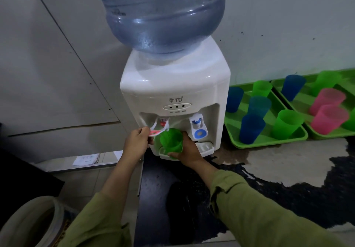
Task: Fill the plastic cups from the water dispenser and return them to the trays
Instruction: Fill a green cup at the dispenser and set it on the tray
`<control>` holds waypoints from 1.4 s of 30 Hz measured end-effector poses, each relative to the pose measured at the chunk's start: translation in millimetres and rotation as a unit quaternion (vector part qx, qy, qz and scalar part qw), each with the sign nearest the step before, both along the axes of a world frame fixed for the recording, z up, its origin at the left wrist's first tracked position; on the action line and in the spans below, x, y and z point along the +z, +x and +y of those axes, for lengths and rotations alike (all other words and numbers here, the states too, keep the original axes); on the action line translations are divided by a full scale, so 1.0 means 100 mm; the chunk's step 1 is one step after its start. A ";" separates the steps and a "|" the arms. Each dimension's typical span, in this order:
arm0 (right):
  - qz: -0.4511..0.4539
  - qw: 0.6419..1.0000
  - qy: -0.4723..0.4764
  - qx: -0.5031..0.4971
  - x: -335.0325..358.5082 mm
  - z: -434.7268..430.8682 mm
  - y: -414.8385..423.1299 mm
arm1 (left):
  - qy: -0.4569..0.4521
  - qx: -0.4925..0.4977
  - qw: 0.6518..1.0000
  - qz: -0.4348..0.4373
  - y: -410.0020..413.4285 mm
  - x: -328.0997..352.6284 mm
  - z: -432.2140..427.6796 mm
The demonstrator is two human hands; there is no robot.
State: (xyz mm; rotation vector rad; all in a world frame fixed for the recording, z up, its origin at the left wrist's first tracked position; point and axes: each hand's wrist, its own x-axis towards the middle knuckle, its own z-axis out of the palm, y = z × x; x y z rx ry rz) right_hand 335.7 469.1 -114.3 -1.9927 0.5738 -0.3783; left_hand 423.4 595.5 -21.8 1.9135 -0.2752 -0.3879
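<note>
A white water dispenser [172, 93] with a blue bottle [163, 14] on top stands against the wall. My right hand [189, 150] is shut on a green plastic cup [171, 142], held upright under the red tap above the drip tray [205, 147]. My left hand [137, 141] grips the red-and-white tap lever [158, 130] at the left spout. The blue tap [197, 125] to the right is untouched. Two green trays [269, 142] [309, 131] to the right hold blue, green and pink cups.
The dispenser sits on a dark surface [249, 185] with wet patches and worn pale areas. A pale round container [32, 225] is at the bottom left. Papers [86, 159] lie on a low ledge to the left. White wall panels stand behind.
</note>
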 end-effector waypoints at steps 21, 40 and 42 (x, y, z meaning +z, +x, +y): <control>0.014 0.999 -0.018 -0.042 -0.02 0.07 0.09 | -0.006 -0.004 1.000 0.003 -0.08 0.01 -0.05; 0.020 0.999 -0.025 -0.018 -0.02 0.03 0.06 | 0.007 0.010 1.000 0.007 -0.14 0.09 -0.05; 0.020 0.999 -0.022 -0.018 -0.02 0.03 0.06 | 0.009 0.010 1.000 0.004 -0.14 0.10 -0.04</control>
